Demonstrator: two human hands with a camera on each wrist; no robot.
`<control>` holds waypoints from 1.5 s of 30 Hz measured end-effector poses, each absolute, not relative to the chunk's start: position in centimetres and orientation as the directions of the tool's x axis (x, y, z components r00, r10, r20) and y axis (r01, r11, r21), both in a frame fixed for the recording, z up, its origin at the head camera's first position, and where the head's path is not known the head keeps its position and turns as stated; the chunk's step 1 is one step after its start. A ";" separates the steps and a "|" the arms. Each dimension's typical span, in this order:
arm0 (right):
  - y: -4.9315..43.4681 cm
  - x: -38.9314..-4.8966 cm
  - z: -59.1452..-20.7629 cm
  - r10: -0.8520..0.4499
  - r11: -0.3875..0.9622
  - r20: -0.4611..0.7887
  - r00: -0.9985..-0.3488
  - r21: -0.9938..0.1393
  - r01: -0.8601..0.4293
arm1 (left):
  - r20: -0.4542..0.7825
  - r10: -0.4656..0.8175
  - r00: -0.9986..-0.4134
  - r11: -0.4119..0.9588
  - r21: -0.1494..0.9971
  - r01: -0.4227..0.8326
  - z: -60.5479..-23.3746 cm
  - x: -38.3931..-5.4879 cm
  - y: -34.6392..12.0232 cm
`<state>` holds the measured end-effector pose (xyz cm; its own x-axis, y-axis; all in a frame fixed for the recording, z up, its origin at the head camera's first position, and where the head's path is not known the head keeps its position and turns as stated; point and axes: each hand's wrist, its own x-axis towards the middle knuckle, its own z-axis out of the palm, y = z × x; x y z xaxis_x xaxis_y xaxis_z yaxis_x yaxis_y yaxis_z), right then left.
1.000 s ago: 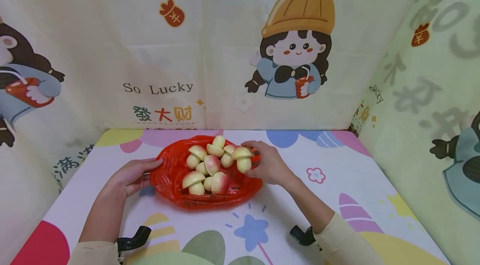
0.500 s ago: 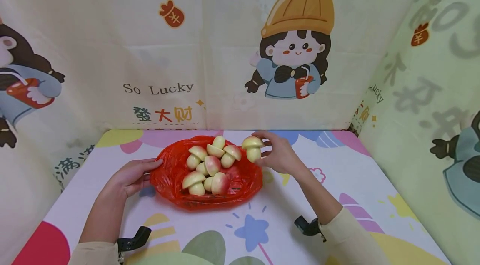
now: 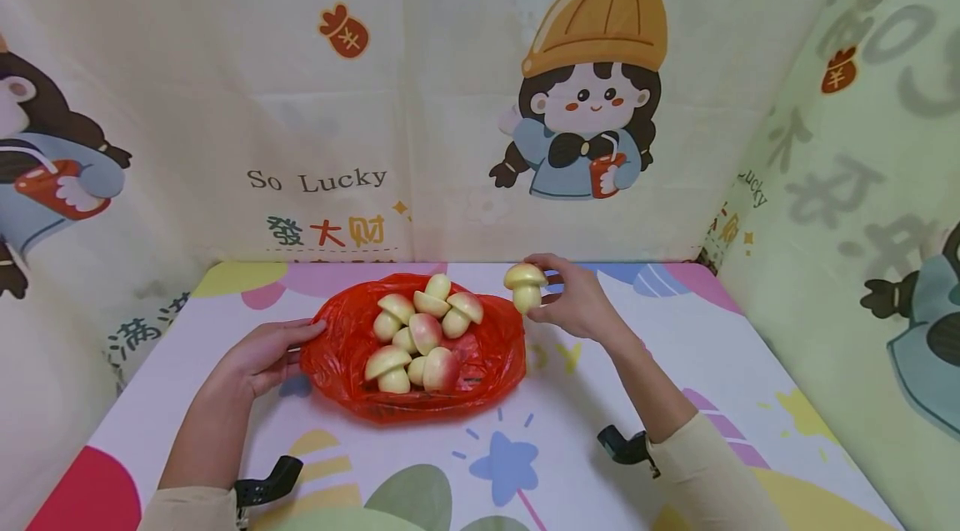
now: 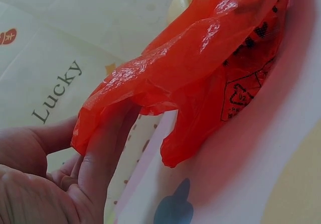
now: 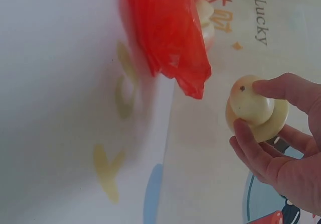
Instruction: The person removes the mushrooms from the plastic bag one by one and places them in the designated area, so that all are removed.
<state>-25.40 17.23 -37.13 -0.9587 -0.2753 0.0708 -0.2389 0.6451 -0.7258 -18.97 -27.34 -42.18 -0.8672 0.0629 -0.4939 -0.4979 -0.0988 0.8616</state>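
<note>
A red plastic bag [image 3: 330, 364] lies opened out on the table, with several toy mushrooms [image 3: 387, 368] in pale yellow and pink inside. At its left edge my left hand [image 3: 258, 356] pinches the plastic between thumb and fingers; the left wrist view shows the bag's rim [image 4: 108, 91] draped over those fingers. Up beyond the bag's right side, my right hand [image 3: 577, 298] holds one mushroom [image 3: 526, 285] upright, cap on top, above the table. In the right wrist view, thumb and fingers pinch that mushroom [image 5: 253, 106] around its stem and cap, apart from the bag.
The table [image 3: 585, 398] has a printed cover with a star, flower and other shapes. Cloth curtains [image 3: 450, 97] with cartoon figures close off the back and both sides. A black wrist camera [image 3: 268, 481] sits on the left wrist, another [image 3: 624, 445] on the right.
My right hand has lifted one mushroom out of the bag's right side and carried it up and to the right. The left hand keeps its hold on the bag's edge.
</note>
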 end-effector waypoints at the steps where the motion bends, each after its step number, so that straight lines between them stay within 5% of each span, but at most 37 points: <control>1: 17.3 -25.5 -37.2 -0.273 0.646 0.067 -0.960 -0.726 -0.234 | -0.493 0.061 -0.868 -0.096 0.863 -0.497 -42.2 -18.9 -27.4; 45: 21.4 -27.9 -41.4 -0.236 0.744 -0.032 -0.971 -0.649 -0.160 | -0.465 0.061 -0.883 -0.071 0.880 -0.469 -42.7 -18.9 -27.3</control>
<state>-27.90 21.40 -41.36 -0.9712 -0.2362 -0.0319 -0.1596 0.7440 -0.6489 -18.91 -27.35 -42.74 -0.8830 0.0607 -0.4655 -0.4689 -0.0707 0.8804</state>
